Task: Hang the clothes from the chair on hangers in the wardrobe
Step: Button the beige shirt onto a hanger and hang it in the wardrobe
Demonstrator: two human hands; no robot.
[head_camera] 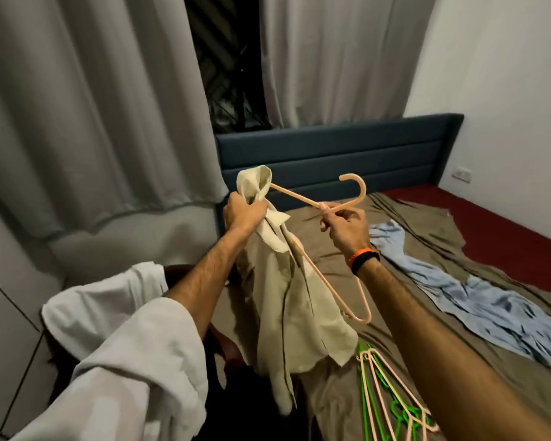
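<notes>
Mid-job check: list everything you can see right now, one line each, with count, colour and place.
Shirt: one, cream, hanging from the left hand, one hanger arm inside it.
Held hanger: one, peach, gripped near its hook.
Spare hangers: several, green and peach, piled on the bed's near edge.
White garment: one, lower left, draped; what it lies on is mostly hidden.
Blue garment: one, light blue, spread on the bed at right.
Bed sheet: one, brown, over a red mattress.
Headboard: one, dark blue.
Curtains: grey, flanking a dark window.
Wall socket: one, white, right wall.
Wristband: one, orange and black, right wrist.
Left hand: gripping the shirt.
Right hand: gripping the hanger.
</notes>
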